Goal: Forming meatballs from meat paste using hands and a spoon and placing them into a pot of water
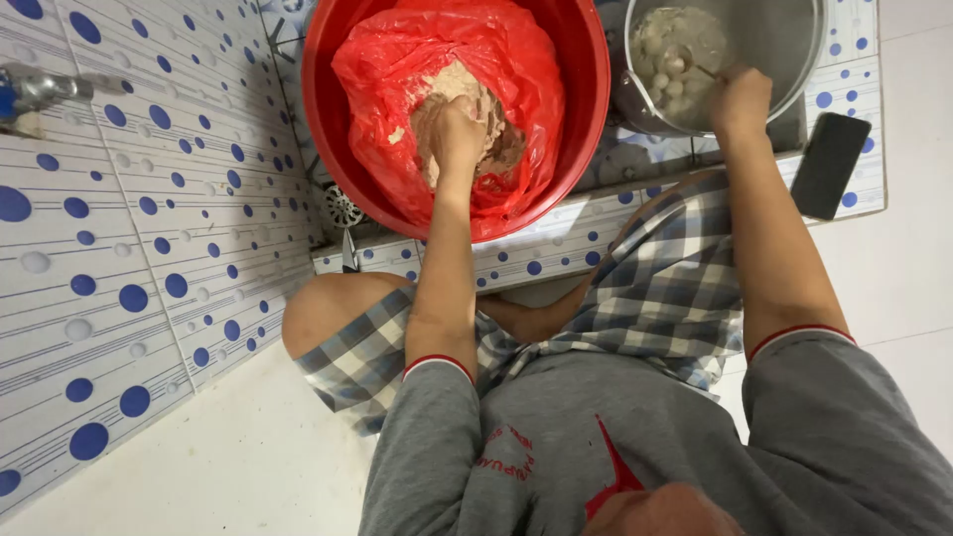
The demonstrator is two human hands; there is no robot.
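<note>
Dough (467,109), a brown-beige mass, lay inside a red plastic bag (526,89) that lined a red basin (586,60). We had our left hand (455,134) pressed down into this mass; its fingers were curled shut around a lump of it, and the fingertips were buried and could not be seen. The basin stood on a raised ledge (556,243) tiled white with blue dots.

Just beside the basin, on the same ledge, stood a metal pot (784,40) holding pale round balls (670,50) in liquid. Our right hand (740,99) hovered at the pot's near rim, fingers closed into a loose fist around a thin handle (703,69) that reached in among the balls. What the handle ended in was hidden.

A dark phone (829,164) lay flat on the ledge, near the pot and apart from both hands.
</note>
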